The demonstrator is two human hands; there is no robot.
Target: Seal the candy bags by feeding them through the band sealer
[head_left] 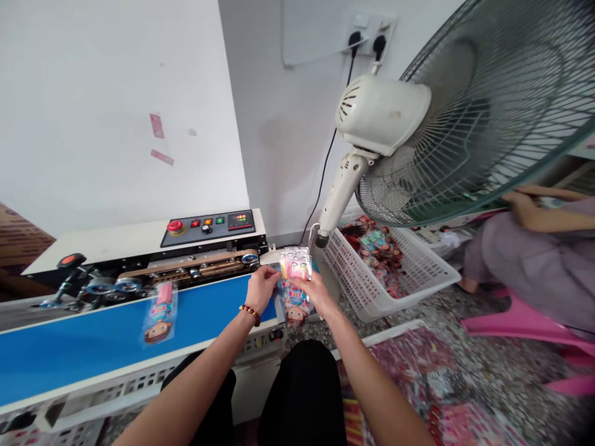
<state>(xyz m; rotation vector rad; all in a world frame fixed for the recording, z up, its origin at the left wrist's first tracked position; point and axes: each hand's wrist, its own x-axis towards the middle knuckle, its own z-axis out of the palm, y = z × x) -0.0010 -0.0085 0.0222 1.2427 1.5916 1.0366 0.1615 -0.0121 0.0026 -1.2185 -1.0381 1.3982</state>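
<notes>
At the right end of a blue conveyor belt (pixel 209 303), both my hands hold a printed clear plastic packet (pixel 296 310) with a cartoon figure on its lower part. A small silvery pouch with pink and yellow contents (pixel 296 265) shows at its upper end. My left hand (pixel 263 290), wearing a beaded bracelet, pinches the left edge. My right hand (pixel 317 294) grips the right side, its thumb across the front. Further left on the belt lies a similar packet (pixel 160 313) with pink contents, its top edge by the rollers of the sealing machine (pixel 209 230).
A large floor fan (pixel 385 114) leans in from the upper right. Under it stands a white plastic basket (pixel 404 303) of packets. Another container of pink and red packets (pixel 418 359) is at my right knee. At far right a person (pixel 534 260) sits on a pink chair (pixel 520 322).
</notes>
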